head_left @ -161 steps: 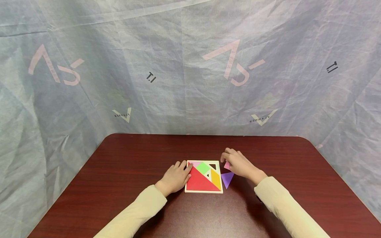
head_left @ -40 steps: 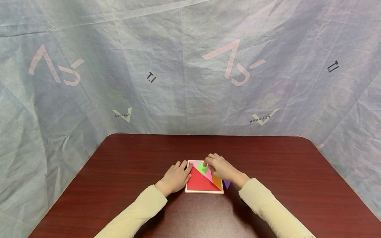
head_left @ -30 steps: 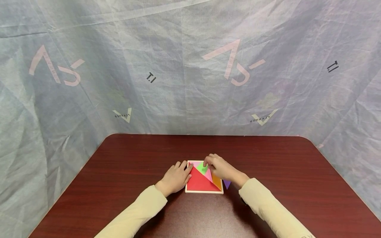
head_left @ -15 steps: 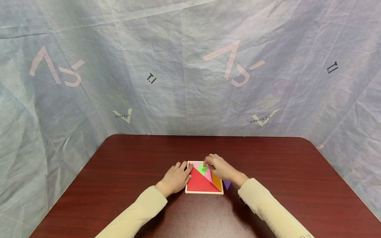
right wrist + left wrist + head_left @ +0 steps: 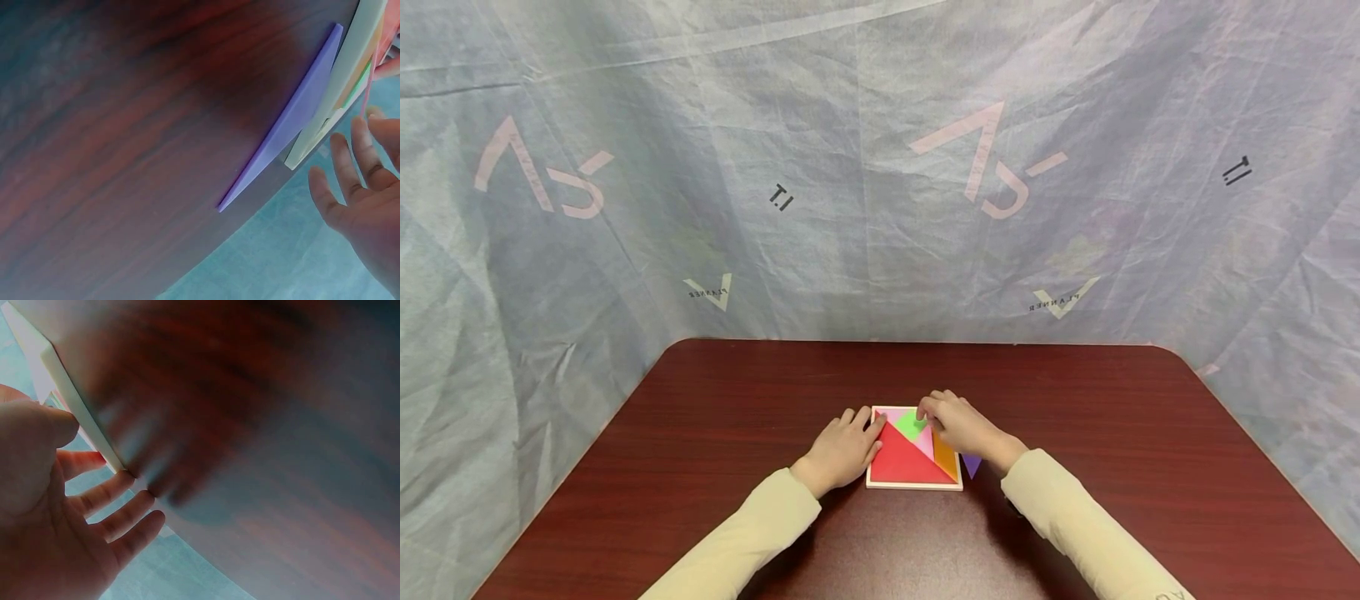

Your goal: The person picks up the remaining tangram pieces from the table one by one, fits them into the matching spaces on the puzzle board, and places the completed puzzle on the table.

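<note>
A square tangram tray (image 5: 914, 487) with a pale rim lies on the table. In it are a large red piece (image 5: 902, 460), a green square (image 5: 910, 425), an orange parallelogram (image 5: 946, 458) and a pink-lilac piece (image 5: 893, 412). My left hand (image 5: 841, 448) rests along the tray's left side, its index fingertip over the upper left corner. With the fingertips of my right hand (image 5: 961, 425) I pinch a small pink triangle (image 5: 926, 446) above the tray, between the green and orange pieces. In the right wrist view it stands edge-on. The tray's upper right part is hidden by that hand.
A purple triangle (image 5: 287, 125) lies on the table just right of the tray, partly hidden by my right wrist in the head view. The dark red wooden table (image 5: 737, 392) ends at a grey printed cloth (image 5: 865, 208) behind.
Earlier the right hand held the pink triangle right of the tray; then it came left over it. In the last second the triangle has shifted and tilted slightly. The left hand stays put.
</note>
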Demonstrator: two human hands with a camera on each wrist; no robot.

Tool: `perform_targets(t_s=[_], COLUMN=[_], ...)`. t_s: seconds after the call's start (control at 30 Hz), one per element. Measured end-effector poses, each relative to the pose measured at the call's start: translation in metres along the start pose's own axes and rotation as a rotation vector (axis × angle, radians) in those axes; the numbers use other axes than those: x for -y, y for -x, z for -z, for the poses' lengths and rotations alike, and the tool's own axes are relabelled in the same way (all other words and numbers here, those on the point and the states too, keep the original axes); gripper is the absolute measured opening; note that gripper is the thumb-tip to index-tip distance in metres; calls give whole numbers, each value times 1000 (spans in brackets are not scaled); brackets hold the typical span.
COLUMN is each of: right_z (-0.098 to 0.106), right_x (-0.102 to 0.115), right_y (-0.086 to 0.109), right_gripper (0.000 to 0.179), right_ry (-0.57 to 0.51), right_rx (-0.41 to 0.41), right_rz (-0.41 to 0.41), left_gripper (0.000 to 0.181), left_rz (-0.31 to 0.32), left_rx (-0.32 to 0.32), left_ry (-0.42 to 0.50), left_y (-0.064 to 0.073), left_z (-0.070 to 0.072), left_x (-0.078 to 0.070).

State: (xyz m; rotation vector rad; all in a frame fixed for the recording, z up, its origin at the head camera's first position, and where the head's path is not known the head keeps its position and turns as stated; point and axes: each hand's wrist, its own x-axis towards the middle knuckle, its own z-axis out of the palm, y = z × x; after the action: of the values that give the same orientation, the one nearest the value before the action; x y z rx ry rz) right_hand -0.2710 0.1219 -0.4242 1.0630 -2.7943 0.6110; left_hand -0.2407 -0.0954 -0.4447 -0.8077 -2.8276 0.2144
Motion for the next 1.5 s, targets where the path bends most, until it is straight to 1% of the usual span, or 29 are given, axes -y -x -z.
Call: perform_targets(t_s=[0.53, 0.83, 1.2, 1.5], right_z=[1, 6, 3, 4], right_x=[-2, -2, -4, -6], right_y=[6, 11, 16, 19], right_gripper=[16, 18, 18, 18], right_ry=[-5, 6, 13, 7], right_rx=[30, 7, 13, -5], right_rz=[0, 30, 41, 51], left_gripper=[43, 42, 41, 41], left_rz=[-7, -14, -10, -18], left_rx=[-12, -27, -31, -43], left_ry=[-8, -11, 10, -2], left_y=[0, 0, 1, 1], left_z=[-2, -1, 0, 1], left_x=[0, 1, 0, 0])
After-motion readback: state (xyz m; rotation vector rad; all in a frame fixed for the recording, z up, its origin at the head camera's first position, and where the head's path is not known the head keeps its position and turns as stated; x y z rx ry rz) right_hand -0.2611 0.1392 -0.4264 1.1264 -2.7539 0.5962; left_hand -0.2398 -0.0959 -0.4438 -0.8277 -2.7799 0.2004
